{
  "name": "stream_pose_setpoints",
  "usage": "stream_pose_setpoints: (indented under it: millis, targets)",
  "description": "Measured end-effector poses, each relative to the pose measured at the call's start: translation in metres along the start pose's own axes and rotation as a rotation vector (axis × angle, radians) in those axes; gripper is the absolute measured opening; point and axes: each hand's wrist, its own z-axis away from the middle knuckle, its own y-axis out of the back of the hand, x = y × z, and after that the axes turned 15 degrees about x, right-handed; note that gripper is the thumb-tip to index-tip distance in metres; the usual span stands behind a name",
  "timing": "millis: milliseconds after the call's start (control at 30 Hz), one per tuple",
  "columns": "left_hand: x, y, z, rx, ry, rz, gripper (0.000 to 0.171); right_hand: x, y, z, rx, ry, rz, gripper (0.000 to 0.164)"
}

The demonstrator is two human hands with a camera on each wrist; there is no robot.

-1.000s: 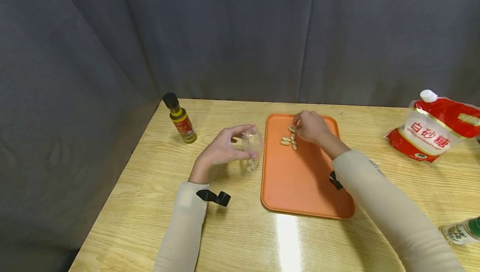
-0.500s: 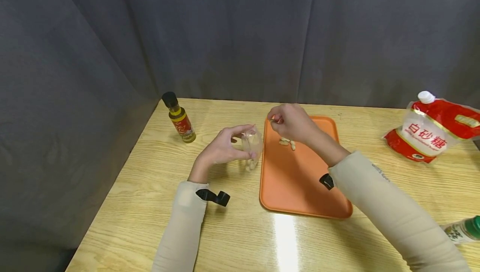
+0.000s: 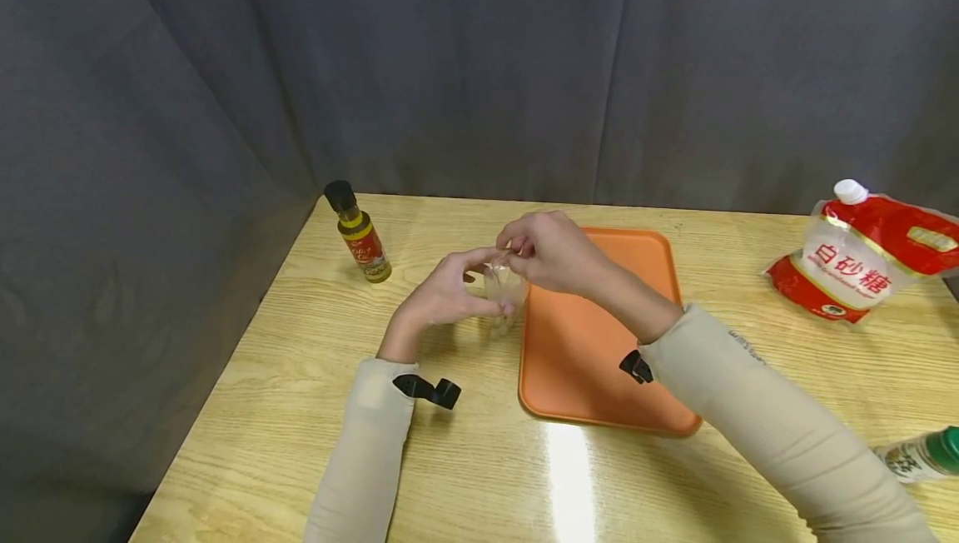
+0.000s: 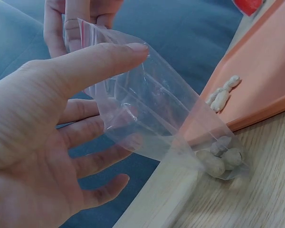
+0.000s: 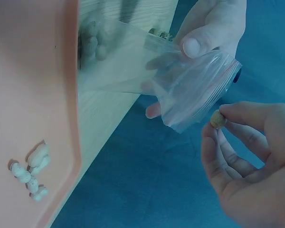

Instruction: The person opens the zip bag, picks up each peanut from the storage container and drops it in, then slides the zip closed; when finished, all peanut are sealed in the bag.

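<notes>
My left hand (image 3: 449,293) holds a clear zip-lock bag (image 4: 154,99) between thumb and fingers, just left of the orange tray (image 3: 599,368). Several peanuts (image 4: 216,164) lie in the bag's bottom, which hangs down at the table. My right hand (image 3: 558,256) is at the bag's mouth and pinches a single peanut (image 5: 217,119) between thumb and fingertips; in the right wrist view it is just outside the opening. A few loose peanuts (image 5: 39,154) lie on the tray near its edge. In the head view the right hand and forearm hide them.
A chili oil bottle (image 3: 365,247) stands at the back left. On the right are a red and white sugar pouch (image 3: 847,264) with a white cap and a green-capped shaker (image 3: 917,455). A dark curtain (image 3: 449,68) hangs behind the table (image 3: 315,376).
The right hand has picked a peanut from the tray and moved left with it to the bag's mouth. The left hand has stayed in place with the bag.
</notes>
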Motion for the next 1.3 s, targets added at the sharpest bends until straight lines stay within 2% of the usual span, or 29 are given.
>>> stream_pose_setpoints:
  millis: [500,733,867,1033,1300]
  targets:
    - [0.002,0.001,-0.001,0.0,-0.013,0.021,0.07,-0.001,-0.004,0.0,-0.02,0.004,-0.014,0.012]
    - [0.001,0.001,0.001,0.003,-0.004,-0.002,0.077,0.004,0.002,0.004,0.008,-0.05,0.074,0.014]
    - [0.001,0.001,0.001,0.011,-0.016,-0.001,0.08,0.021,0.009,0.009,0.02,-0.114,0.173,0.018]
    - [0.001,0.001,0.0,0.011,-0.016,0.0,0.082,0.054,0.013,0.021,-0.001,-0.222,0.252,0.023]
    - [0.001,-0.001,0.001,0.007,-0.012,0.009,0.083,0.098,-0.001,0.049,-0.015,-0.346,0.285,0.024]
